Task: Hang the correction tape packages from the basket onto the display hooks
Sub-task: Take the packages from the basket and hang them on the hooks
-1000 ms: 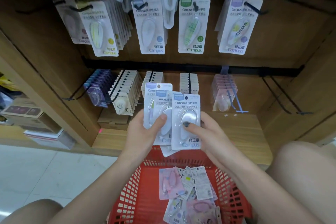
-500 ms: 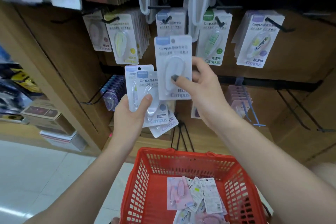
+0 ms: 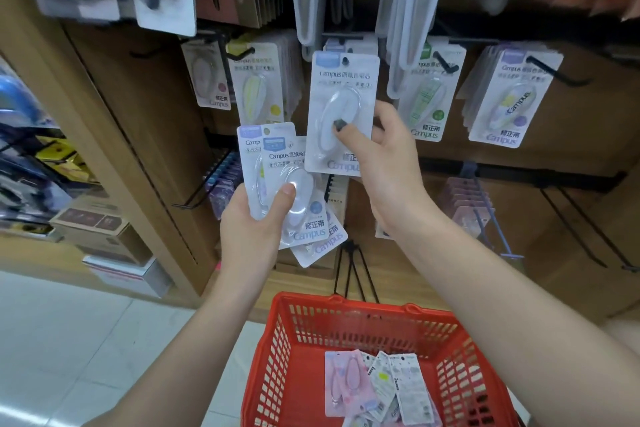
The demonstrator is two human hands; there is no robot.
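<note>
My right hand (image 3: 384,163) pinches one blue-topped correction tape package (image 3: 341,104) by its lower part and holds it upright against the display, its hang hole at the tip of a black hook (image 3: 345,61). My left hand (image 3: 256,218) grips a fanned stack of several similar packages (image 3: 287,184) lower and to the left, thumb on the front blister. Below, the red basket (image 3: 346,319) holds several more packages (image 3: 377,385), some pink, some face down.
Other hooks carry pink (image 3: 207,80), yellow (image 3: 258,87), green (image 3: 427,94) and purple (image 3: 512,97) Campus packages. Lower hooks (image 3: 581,218) at the right stand bare, and a pink stock (image 3: 464,198) hangs beside them. Cardboard boxes (image 3: 100,229) sit on the floor at the left.
My right hand has lifted a single package off the stack up to the blue hook. My left hand rose a little with the rest. The view tilted upward.
</note>
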